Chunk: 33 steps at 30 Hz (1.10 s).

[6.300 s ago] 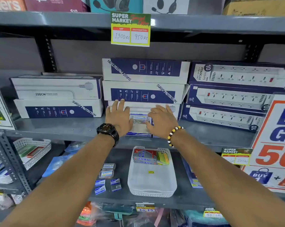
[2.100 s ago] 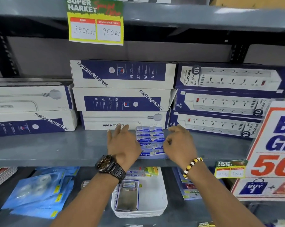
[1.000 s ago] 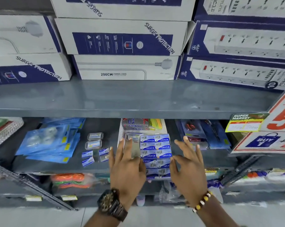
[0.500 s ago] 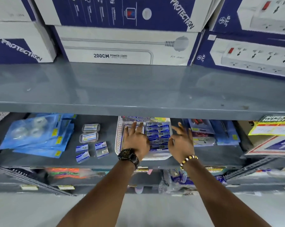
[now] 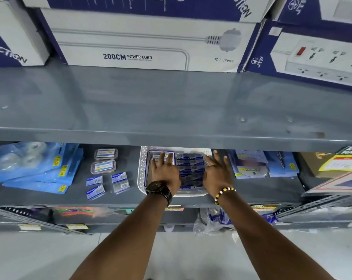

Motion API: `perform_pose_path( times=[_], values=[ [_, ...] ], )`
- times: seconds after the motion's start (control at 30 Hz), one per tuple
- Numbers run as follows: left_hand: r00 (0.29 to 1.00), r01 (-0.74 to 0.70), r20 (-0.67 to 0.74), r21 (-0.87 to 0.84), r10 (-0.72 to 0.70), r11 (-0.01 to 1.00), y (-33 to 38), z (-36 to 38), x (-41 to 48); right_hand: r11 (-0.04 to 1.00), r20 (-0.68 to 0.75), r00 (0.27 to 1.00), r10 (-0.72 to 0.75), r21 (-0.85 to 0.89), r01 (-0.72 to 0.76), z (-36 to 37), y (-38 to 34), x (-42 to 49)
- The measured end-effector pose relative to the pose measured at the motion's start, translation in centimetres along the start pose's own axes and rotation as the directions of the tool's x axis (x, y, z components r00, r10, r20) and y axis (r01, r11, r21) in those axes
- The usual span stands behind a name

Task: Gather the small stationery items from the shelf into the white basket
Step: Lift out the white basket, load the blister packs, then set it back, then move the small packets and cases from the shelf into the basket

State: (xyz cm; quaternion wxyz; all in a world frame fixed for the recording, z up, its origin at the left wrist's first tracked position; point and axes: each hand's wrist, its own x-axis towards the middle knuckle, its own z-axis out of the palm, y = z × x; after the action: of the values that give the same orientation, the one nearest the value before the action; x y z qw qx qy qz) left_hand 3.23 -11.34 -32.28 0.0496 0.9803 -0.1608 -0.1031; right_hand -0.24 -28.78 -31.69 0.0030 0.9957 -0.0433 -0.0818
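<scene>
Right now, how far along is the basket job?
Done: a block of small blue staple boxes sits in the white perforated plastic basket, beside a flat blue-edged pack. In hand: nothing gripped; the left hand lies spread on that pack, and the right hand is open at the block's right side. Left: four small blue packets and two clear plastic cases lie loose on the grey shelf.

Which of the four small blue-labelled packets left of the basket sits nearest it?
The upper-right small blue-labelled packet; the other three lie farther left or lower.
</scene>
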Motion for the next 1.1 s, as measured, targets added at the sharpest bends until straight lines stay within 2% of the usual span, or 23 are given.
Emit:
perform_pose_path(
  times=[0.23,0.33,0.43,0.5,0.67,0.77,0.93,1.1],
  values=[
    [1.000,0.013,0.024,-0.012,-0.013,1.000,-0.5,-0.5,-0.4,0.997,0.011,0.999,0.041,0.057,-0.042,0.2,-0.5,0.2],
    [0.998,0.013,-0.069,-0.041,-0.016,0.999,-2.4,-1.0,-2.3,0.996,-0.089,0.995,-0.037,0.072,0.044,-0.2,-0.8,-0.9],
    [0.981,0.009,-0.194,-0.056,-0.019,0.998,-5.8,-1.0,-5.6,0.958,-0.256,0.964,-0.065,0.254,0.132,-0.3,-1.6,-2.5],
    [0.962,0.058,-0.261,-0.101,-0.082,0.993,-8.6,-0.9,-8.2,0.918,-0.349,0.930,-0.112,0.321,0.231,-0.5,-3.0,-3.0],
    [0.938,0.160,-0.295,-0.095,-0.181,0.983,-15.6,1.1,-13.0,0.828,-0.470,0.857,-0.211,0.381,0.412,-1.3,-8.8,-3.6],
    [0.939,0.194,-0.271,-0.088,-0.211,0.977,-19.7,1.8,-14.7,0.790,-0.453,0.832,-0.319,0.358,0.497,-1.4,-13.4,-3.0],
    [0.955,0.214,-0.192,-0.075,-0.224,0.974,-24.6,2.2,-15.8,0.788,-0.346,0.844,-0.410,0.332,0.519,-0.1,-20.5,-1.4],
    [0.962,0.249,-0.100,-0.052,-0.253,0.967,-27.9,3.3,-16.2,0.745,-0.188,0.797,-0.574,0.284,0.603,1.0,-26.1,0.1]
  ],
)
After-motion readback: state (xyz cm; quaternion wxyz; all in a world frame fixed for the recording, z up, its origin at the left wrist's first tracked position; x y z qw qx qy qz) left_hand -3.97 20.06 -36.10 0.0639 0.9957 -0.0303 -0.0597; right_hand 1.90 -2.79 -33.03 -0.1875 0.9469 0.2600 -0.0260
